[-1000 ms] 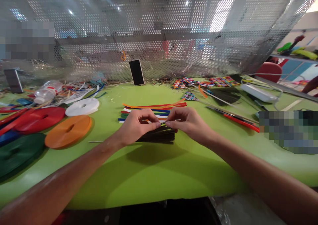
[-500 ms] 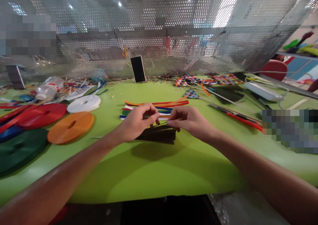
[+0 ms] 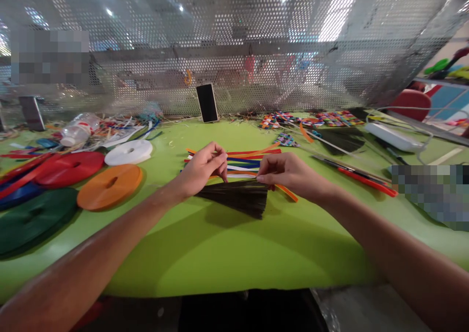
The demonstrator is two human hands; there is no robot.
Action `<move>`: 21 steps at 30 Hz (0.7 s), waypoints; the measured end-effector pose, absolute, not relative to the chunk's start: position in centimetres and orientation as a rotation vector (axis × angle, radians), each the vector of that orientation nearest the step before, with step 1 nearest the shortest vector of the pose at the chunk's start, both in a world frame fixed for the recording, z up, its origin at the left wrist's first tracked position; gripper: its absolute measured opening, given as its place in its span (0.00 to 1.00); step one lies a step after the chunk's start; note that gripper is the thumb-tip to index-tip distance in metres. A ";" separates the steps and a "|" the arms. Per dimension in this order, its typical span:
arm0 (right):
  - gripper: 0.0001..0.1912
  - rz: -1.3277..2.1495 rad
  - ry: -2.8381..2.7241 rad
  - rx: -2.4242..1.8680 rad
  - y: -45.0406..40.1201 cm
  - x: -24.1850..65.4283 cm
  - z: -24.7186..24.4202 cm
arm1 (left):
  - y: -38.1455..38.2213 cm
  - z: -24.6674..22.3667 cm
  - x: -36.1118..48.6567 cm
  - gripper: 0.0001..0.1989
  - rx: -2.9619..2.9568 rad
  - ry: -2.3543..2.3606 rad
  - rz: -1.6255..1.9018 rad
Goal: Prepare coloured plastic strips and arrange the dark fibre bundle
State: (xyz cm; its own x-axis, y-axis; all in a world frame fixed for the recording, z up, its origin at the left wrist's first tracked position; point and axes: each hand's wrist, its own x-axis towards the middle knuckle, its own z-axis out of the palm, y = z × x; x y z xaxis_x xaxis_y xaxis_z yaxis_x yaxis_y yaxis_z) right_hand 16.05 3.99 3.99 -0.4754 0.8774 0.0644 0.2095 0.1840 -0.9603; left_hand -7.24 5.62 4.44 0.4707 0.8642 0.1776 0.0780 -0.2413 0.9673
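Note:
Between my hands is a fan-shaped bundle of thin dark strips (image 3: 242, 196), narrow at the left and spread wide at the right, with a shadow on the table below it. My left hand (image 3: 201, 169) is closed over its narrow end; the fingers are curled, and the exact grip is partly hidden. With thumb and index finger, my right hand (image 3: 282, 173) pinches the bundle's upper edge near the wide end. Several coloured flat strips (image 3: 252, 153) lie crosswise just behind my hands. One orange strip end (image 3: 287, 193) sticks out below my right hand.
Rolls of flat ribbon lie at left: white (image 3: 128, 152), orange (image 3: 110, 187), red (image 3: 71, 169), green (image 3: 38, 219). A phone (image 3: 207, 103) leans upright against the perforated metal screen (image 3: 234, 38). Woven colourful pieces (image 3: 286, 139), a red-handled tool (image 3: 366, 181) and a white power strip (image 3: 394, 137) are at right.
My left hand has drawn left, away from my right hand. The dark fan's wide end has spread and dips lower. An orange strip end now shows below my right hand. The view has shifted slightly.

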 end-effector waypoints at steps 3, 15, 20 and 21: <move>0.12 1.340 -1.866 -0.983 4.3 16.6 4.1 | 5.6 4.7 -7.2 0.08 1.510 0.802 0.968; 0.11 1.248 -2.018 -1.034 6.1 20.0 5.1 | 7.7 6.8 -10.1 0.10 1.667 0.996 0.998; 0.11 1.305 -2.063 -1.041 6.7 21.8 5.7 | 8.4 7.5 -11.6 0.09 1.908 1.096 0.774; 0.11 1.305 -2.066 -1.042 6.8 21.9 5.7 | 8.2 7.5 -11.5 0.09 1.933 1.072 0.750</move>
